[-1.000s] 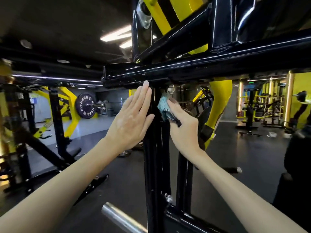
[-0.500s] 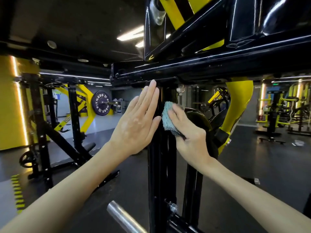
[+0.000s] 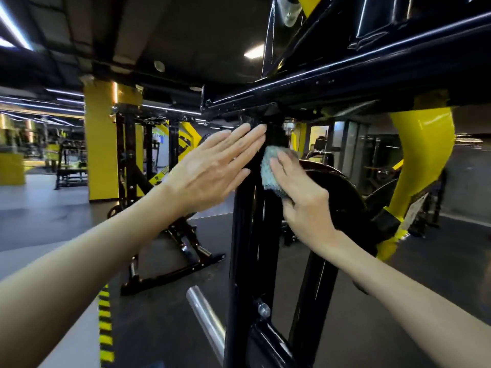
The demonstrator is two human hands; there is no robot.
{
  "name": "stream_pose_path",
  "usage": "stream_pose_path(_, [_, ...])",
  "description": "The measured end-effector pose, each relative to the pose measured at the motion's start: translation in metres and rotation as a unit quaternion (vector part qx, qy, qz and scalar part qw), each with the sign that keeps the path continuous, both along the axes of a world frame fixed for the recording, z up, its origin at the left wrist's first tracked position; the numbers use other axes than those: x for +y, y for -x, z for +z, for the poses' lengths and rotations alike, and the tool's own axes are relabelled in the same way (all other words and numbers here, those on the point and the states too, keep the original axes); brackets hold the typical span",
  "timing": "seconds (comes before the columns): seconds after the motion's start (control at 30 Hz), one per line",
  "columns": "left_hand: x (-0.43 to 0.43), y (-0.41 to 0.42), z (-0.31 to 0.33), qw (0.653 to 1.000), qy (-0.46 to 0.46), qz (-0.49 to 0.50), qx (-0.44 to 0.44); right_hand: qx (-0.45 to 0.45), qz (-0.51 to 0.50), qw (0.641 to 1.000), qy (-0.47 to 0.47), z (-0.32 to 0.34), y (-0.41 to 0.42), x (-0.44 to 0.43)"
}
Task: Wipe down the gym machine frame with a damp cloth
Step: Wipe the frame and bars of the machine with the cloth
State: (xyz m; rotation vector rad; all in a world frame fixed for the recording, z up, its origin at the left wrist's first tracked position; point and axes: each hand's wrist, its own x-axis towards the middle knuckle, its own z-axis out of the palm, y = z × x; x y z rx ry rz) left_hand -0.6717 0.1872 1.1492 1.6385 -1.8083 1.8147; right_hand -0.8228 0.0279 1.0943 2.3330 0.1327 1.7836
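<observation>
Head view: one wide-angle picture, looking up along a black gym machine frame.
Upright post (image 3: 249,235): glossy black, vertical, centre of picture; it meets the crossbeam (image 3: 345,75) at its top.
Left hand (image 3: 212,171): spread flat with straight fingers, holding nothing; the fingertips lie against the left face of the upright post, just below the crossbeam.
Right hand (image 3: 300,197): holds the cloth against the right face of the upright post, fingers laid over it; the thumb is hidden.
Cloth (image 3: 269,168): blue-green and bunched, touching the upright post on its right side, high up near the crossbeam and level with the left hand's fingers.
Weight plate (image 3: 342,197): dark disc just right of the upright post, behind the right hand.
Yellow arm (image 3: 422,160): curved machine part, well to the right of the upright post, under the crossbeam.
Steel bar (image 3: 207,314): bare metal tube, low and just left of the upright post.
Yellow pillar (image 3: 101,144): well to the left of the upright post, in the background.
Hazard tape (image 3: 106,328): yellow-and-black strip on the floor, low and left of the upright post.
Image quality: the right hand's fingers and the far background are blurred.
</observation>
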Motion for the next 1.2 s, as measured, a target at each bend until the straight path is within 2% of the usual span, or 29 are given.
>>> stream_pose_path(0.13, [0.010,0.001,0.011,0.999,-0.038,0.025,-0.017,0.090,-0.005,0.994,0.065,-0.072,0.019,-0.014])
stream_pose_path(0.23, [0.013,0.005,0.020,0.996,-0.050,0.050,-0.050,0.122,-0.023,0.987,0.105,-0.058,0.023,-0.023])
stream_pose_path(0.3, [0.014,0.007,0.025,0.995,-0.060,0.061,-0.048,0.099,-0.029,0.990,0.094,-0.028,0.020,-0.020])
stream_pose_path(0.4, [0.016,0.007,0.025,0.995,-0.059,0.069,-0.043,0.037,-0.028,0.999,0.028,0.013,0.010,-0.012])
stream_pose_path(0.53, [0.015,0.011,0.022,0.995,-0.061,0.063,-0.040,-0.014,-0.017,1.000,-0.001,0.018,-0.005,-0.001])
stream_pose_path(0.6, [0.015,0.011,0.022,0.995,-0.065,0.064,-0.033,-0.009,-0.010,0.999,0.031,-0.007,-0.006,0.000])
stream_pose_path(0.73, [0.016,0.013,0.024,0.993,-0.087,0.076,-0.011,0.059,-0.027,0.991,0.116,-0.060,0.007,-0.011])
stream_pose_path(0.87, [0.017,0.011,0.025,0.991,-0.092,0.095,-0.035,0.091,-0.040,0.978,0.182,-0.036,0.014,-0.020])
stream_pose_path(1.03, [0.017,0.011,0.026,0.990,-0.088,0.099,-0.052,0.035,-0.019,0.997,0.070,0.024,0.007,-0.009])
stream_pose_path(1.1, [0.017,0.012,0.026,0.989,-0.095,0.099,-0.046,0.014,-0.009,0.999,0.034,0.023,0.002,-0.002])
stream_pose_path(1.2, [0.017,0.012,0.025,0.989,-0.095,0.105,-0.038,0.012,-0.012,0.999,0.052,-0.010,0.000,0.002])
